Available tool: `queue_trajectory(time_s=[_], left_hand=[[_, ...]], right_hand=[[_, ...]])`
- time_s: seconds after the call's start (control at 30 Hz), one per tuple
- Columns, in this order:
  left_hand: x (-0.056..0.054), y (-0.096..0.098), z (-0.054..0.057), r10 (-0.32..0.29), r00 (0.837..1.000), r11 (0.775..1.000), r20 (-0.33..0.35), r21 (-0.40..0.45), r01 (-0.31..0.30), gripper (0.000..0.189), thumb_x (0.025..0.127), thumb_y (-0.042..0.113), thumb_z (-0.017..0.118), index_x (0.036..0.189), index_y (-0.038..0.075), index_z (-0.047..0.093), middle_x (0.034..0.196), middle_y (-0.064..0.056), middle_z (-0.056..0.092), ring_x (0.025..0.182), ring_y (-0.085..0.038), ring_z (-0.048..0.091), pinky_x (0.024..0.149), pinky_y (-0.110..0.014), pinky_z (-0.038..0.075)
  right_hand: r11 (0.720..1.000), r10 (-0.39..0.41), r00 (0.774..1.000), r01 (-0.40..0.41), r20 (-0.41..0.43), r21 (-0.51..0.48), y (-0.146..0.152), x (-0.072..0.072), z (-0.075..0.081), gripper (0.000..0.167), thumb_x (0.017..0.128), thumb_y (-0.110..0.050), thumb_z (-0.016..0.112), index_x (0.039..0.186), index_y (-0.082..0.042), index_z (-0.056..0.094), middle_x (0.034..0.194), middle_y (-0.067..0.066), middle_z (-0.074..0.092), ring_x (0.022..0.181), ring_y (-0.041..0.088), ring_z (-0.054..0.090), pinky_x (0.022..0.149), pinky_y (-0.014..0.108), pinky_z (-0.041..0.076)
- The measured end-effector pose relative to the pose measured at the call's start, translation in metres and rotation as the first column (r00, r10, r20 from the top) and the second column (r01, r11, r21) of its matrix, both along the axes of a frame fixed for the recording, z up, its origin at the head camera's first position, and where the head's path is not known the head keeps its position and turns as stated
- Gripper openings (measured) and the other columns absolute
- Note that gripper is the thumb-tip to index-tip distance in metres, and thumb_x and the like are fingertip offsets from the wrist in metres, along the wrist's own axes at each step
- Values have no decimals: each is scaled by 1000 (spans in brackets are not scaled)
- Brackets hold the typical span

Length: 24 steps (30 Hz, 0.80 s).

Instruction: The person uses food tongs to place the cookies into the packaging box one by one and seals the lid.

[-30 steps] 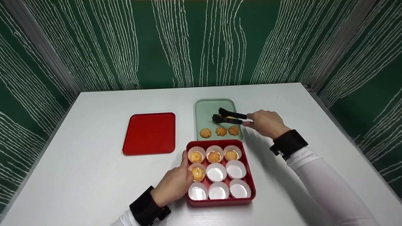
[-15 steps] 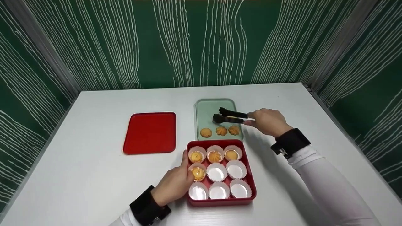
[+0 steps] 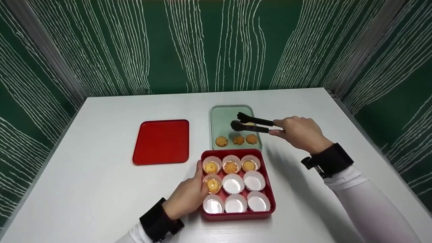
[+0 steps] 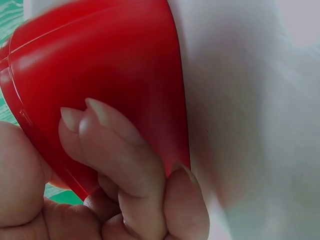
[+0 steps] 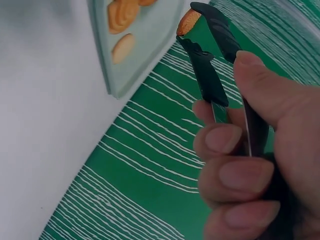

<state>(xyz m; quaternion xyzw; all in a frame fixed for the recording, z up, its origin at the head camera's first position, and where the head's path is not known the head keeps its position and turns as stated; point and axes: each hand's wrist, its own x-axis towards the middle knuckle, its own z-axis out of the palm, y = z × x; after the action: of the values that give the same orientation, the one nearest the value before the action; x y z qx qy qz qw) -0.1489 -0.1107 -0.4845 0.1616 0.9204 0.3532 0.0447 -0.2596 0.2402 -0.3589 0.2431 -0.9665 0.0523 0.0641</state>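
Observation:
My right hand (image 3: 302, 133) holds black-tipped tongs (image 3: 254, 129) above the light green tray (image 3: 221, 116). In the right wrist view, a browned cookie (image 5: 189, 22) sits between the tips of the tongs. My left hand (image 3: 189, 195) grips the left wall of a red box (image 3: 236, 217), thumb at the rim and fingers curled against the outside. Paper cups fill the box in rows. Cookies lie in the back-row cups and in the middle-left cup (image 3: 212, 185); the other cups, such as the centre cup (image 3: 233, 184), are bare.
On the green tray lie a round cookie (image 3: 221, 141), two ridged cookies (image 3: 251, 139) and a pale cookie (image 3: 250, 124) partly behind the tongs. A flat red lid (image 3: 161, 141) rests left of it on the white table (image 3: 101, 189). Green, white-streaked walls (image 3: 209, 47) enclose the table.
My right hand and the tongs have risen slightly and shifted right over the green tray. The left hand and the red box stay where they were.

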Motion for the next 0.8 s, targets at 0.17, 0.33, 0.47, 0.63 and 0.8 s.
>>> queue_trajectory(time_s=[0.17, 0.33, 0.47, 0.63, 0.8], left_hand=[[-9, -2, -23, 0, 999, 999, -36, -49, -2, 79, 104, 22, 51, 164, -13, 13, 64, 6, 51, 56, -11, 49, 56, -34, 46], [-9, -2, -25, -11, 999, 999, -47, -32, 9, 80, 105, 22, 50, 165, -13, 11, 63, 6, 49, 53, -11, 46, 52, -33, 43], [-9, -2, -24, -8, 1000, 999, -28, -39, 7, 81, 105, 24, 50, 166, -10, 10, 62, 7, 48, 51, -10, 44, 49, -31, 40], [-9, -2, -24, -4, 1000, 999, -20, -52, 3, 80, 105, 24, 49, 166, -10, 9, 63, 6, 48, 52, -11, 45, 51, -31, 41], [-6, -3, -18, -19, 1000, 1000, -24, -10, 18, 80, 106, 24, 49, 165, -12, 9, 63, 4, 49, 54, -14, 46, 53, -34, 43]], right_hand=[[998, 50, 997, -52, -59, -21, 7, 31, 7, 23, 100, -34, 76, 95, -13, 66, 68, -4, 56, 61, 18, 54, 46, 39, 39], [994, 111, 988, -113, -109, -13, 13, 65, 8, 25, 96, -33, 79, 109, -13, 72, 76, -4, 61, 60, 13, 52, 46, 35, 39], [987, 160, 977, -159, -143, 14, 17, 88, 4, 33, 93, -33, 82, 119, -13, 76, 78, -6, 62, 56, 7, 48, 46, 30, 38], [974, 227, 962, -224, -154, 39, 19, 108, -7, 37, 92, -37, 82, 120, -14, 77, 75, -11, 55, 52, 0, 40, 46, 25, 34], [962, 272, 953, -269, -130, 43, 18, 119, -16, 39, 96, -46, 74, 119, -14, 77, 73, -13, 50, 51, -1, 37, 47, 22, 32]])
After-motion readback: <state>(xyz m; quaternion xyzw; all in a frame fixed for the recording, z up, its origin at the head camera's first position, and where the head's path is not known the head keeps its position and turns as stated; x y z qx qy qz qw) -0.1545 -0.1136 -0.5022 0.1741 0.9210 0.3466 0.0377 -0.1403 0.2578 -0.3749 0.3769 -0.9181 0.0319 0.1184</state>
